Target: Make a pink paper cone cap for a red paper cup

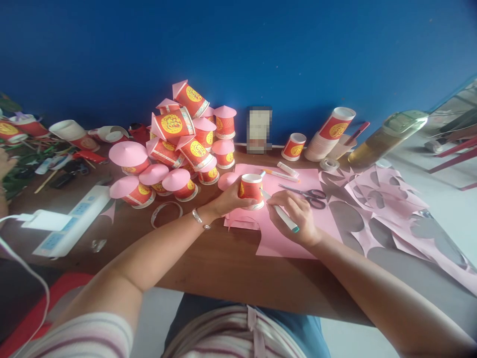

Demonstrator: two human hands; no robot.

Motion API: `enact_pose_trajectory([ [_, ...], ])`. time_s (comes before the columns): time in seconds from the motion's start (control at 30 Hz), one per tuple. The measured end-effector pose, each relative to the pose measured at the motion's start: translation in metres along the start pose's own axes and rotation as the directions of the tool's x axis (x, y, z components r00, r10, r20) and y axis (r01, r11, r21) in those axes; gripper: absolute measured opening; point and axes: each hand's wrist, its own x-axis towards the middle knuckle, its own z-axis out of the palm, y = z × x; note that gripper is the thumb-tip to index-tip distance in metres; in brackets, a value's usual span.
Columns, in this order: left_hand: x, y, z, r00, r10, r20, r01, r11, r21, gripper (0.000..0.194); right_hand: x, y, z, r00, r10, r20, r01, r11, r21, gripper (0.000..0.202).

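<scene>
My left hand (231,199) is closed around a red paper cup (252,186) with a white rim, held upright above the pink paper (298,243). In my right hand (298,216) is a white marker (285,219) with a green end; its tip points at the side of the cup. Whether the tip touches the cup I cannot tell. Scissors (309,195) with dark handles lie on the pink paper just beyond my right hand. Behind my left hand a pink paper disc (228,181) is partly hidden.
Several red cups with pink cone tops (173,124) are piled at the back left. A power strip (70,221) lies at left. Behind stand a single cup (293,146), a cup stack (331,132) and a bottle (387,139). Pink offcuts (367,233) cover the right.
</scene>
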Motion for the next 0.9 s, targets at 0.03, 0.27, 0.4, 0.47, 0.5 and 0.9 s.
enact_pose_trajectory([
  [0.03, -0.0001, -0.0007, -0.0006, 1.000, -0.006, -0.009, 0.006, 1.000, -0.012, 0.061, -0.0004, 0.0006, 0.0004, 1.000, 0.006, -0.006, -0.006, 1.000, -0.002, 0.021],
  [0.27, 0.0004, -0.0029, -0.0029, 1.000, -0.010, 0.017, 0.012, 0.995, -0.102, 0.064, -0.0018, 0.0049, 0.0016, 0.999, 0.034, -0.011, -0.034, 0.999, -0.009, 0.021],
  [0.4, 0.0006, -0.0060, -0.0044, 1.000, -0.016, 0.000, 0.016, 0.996, -0.085, 0.065, -0.0006, 0.0041, 0.0027, 1.000, 0.012, -0.002, -0.012, 1.000, -0.021, 0.022],
  [0.47, 0.0005, -0.0064, -0.0045, 1.000, -0.025, -0.014, 0.024, 0.997, -0.070, 0.065, 0.0003, 0.0031, 0.0028, 1.000, 0.007, 0.005, -0.006, 1.000, -0.019, 0.023],
  [0.5, 0.0004, -0.0060, -0.0044, 0.999, -0.031, -0.021, 0.029, 0.997, -0.066, 0.064, 0.0008, 0.0028, 0.0027, 1.000, 0.005, 0.011, -0.005, 1.000, -0.016, 0.023],
  [0.9, 0.0018, 0.0007, -0.0020, 0.999, -0.037, 0.031, 0.039, 0.997, -0.071, 0.056, 0.0022, 0.0028, -0.0001, 0.998, 0.008, 0.069, -0.008, 1.000, 0.005, 0.023],
])
